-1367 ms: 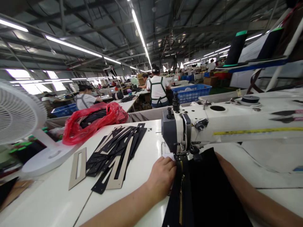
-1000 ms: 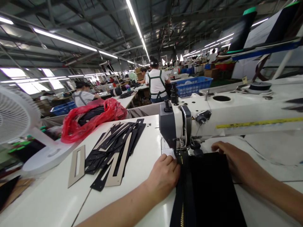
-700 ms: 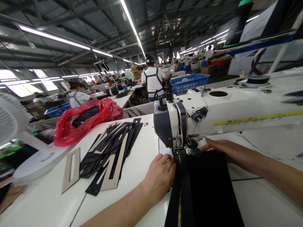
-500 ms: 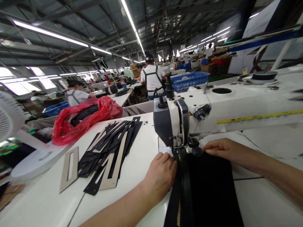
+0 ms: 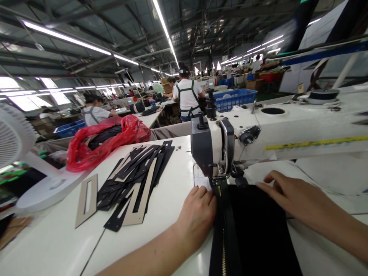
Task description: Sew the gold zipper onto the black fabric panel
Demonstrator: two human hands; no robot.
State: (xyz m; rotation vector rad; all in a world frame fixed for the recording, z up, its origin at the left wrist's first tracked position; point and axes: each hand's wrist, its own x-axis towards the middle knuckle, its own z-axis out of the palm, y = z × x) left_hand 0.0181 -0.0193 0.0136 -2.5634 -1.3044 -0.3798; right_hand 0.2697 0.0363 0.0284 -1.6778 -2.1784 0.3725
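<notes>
A black fabric piece (image 5: 258,230) lies under the needle area of a white sewing machine (image 5: 304,130). Along its left side runs a zipper (image 5: 223,249) with gold-coloured teeth, passing beneath the presser foot. My left hand (image 5: 198,209) is closed at the left edge of the zipper tape, just in front of the foot; its fingertips are curled under and partly hidden. To the right, my right hand (image 5: 287,195) has its fingers apart, the tips at the fabric's upper right edge. I cannot tell whether they press on it.
Left on the white table (image 5: 161,234) lies a pile of black and beige slotted strips (image 5: 138,178). Behind them sit a red plastic bag (image 5: 135,128) and a white fan (image 5: 37,191). A blue crate (image 5: 235,99) and several people are beyond the machine.
My right hand has drawn back from the presser foot to the right, and its fingers have spread. The left hand stays by the zipper. The view has shifted slightly.
</notes>
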